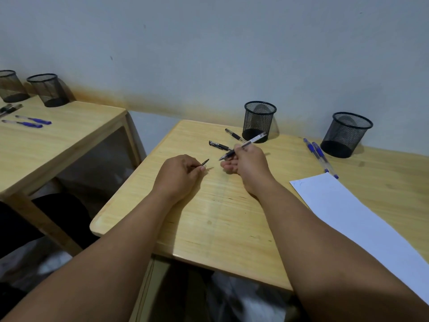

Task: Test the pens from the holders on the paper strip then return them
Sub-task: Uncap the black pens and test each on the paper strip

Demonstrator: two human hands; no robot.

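Note:
My right hand (249, 162) grips an uncapped black pen (253, 139), tip pointing left and down above the table (209, 217). My left hand (180, 173) pinches the pen's small dark cap (205, 162), a short gap from the tip. Two more black pens (219, 145) (235, 135) lie behind my hands. A black mesh holder (259, 120) stands behind them and a second holder (346, 134) is at the far right. Two blue pens (319, 155) lie next to that holder. The white paper strip (355, 219) runs along the right side.
A second wooden table (58, 145) on the left carries two mesh holders (47, 89) (10, 86), blue pens (32, 120) and dark pens (9, 109). A gap separates the two tables. The wall runs close behind both.

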